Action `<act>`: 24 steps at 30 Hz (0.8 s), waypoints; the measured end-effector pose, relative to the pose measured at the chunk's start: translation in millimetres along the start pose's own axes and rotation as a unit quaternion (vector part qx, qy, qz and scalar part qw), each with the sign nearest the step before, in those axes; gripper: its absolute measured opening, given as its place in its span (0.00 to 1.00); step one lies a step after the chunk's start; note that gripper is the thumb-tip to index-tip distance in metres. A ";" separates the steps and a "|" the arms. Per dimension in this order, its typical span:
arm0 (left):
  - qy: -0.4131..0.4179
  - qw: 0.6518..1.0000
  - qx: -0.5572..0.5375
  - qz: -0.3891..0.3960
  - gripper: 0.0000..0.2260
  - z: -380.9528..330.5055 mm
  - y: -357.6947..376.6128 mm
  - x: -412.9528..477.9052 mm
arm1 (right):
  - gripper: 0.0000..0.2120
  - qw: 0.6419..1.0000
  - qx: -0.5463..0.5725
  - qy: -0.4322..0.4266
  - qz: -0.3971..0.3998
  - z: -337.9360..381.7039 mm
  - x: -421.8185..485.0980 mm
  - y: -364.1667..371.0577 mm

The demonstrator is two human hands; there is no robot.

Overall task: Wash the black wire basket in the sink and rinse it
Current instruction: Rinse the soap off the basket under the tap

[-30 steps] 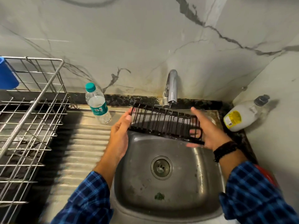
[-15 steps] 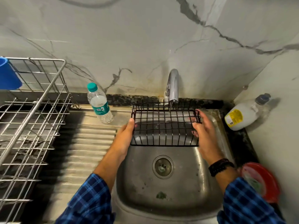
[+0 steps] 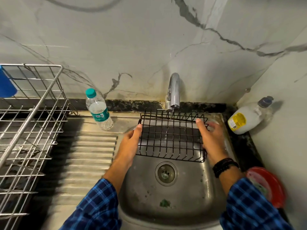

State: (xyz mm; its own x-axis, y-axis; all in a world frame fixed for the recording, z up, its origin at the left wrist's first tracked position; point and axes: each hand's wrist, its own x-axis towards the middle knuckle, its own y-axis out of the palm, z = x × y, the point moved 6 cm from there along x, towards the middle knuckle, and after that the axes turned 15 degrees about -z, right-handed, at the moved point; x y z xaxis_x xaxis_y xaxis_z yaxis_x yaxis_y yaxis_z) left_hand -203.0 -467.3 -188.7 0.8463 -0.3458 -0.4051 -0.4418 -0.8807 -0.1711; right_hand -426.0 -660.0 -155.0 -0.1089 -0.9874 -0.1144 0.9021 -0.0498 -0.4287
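Black rectangular wire basket [image 3: 171, 140] is hanging level, left hand [image 3: 131, 138] and right hand [image 3: 211, 138] gripping its nine and three o'clock ends, over the round-cornered steel sink [image 3: 142, 188] holding a green scrap [image 3: 164, 203].

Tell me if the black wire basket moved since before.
Yes: black wire basket tipped level under the tap, near edge now closer to the drain.

Left hand [image 3: 131, 140] and right hand [image 3: 211, 140] apart, palms inward.
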 end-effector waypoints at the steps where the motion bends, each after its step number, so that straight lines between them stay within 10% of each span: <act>1: 0.007 1.000 0.019 0.000 0.24 2.5 2.2 3.6 | 0.31 1.000 -0.001 -0.001 0.013 0.2 0.3 -2.1; 6: 0.030 0.997 0.077 -0.013 0.23 8.0 17.7 5.5 | 0.10 0.998 0.049 -0.036 -0.003 1.2 6.8 -18.5; 14: 0.130 0.974 0.185 0.014 0.19 5.9 28.8 -6.7 | 0.12 0.985 0.085 -0.048 0.139 1.3 2.7 -28.3; 24: 0.164 0.945 0.281 0.047 0.15 -9.8 18.4 14.7 | 0.15 0.981 -0.057 -0.129 0.136 -2.8 -47.3 -71.4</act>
State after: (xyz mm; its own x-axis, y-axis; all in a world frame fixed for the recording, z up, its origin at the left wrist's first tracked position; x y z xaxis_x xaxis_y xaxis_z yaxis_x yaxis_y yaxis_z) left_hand -195.8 -491.7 -189.0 0.8015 -0.5766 -0.1586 -0.5302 -0.5624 -0.6345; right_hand -486.5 -609.3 -121.5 0.2519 -0.9676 -0.0150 0.8292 0.2238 -0.5122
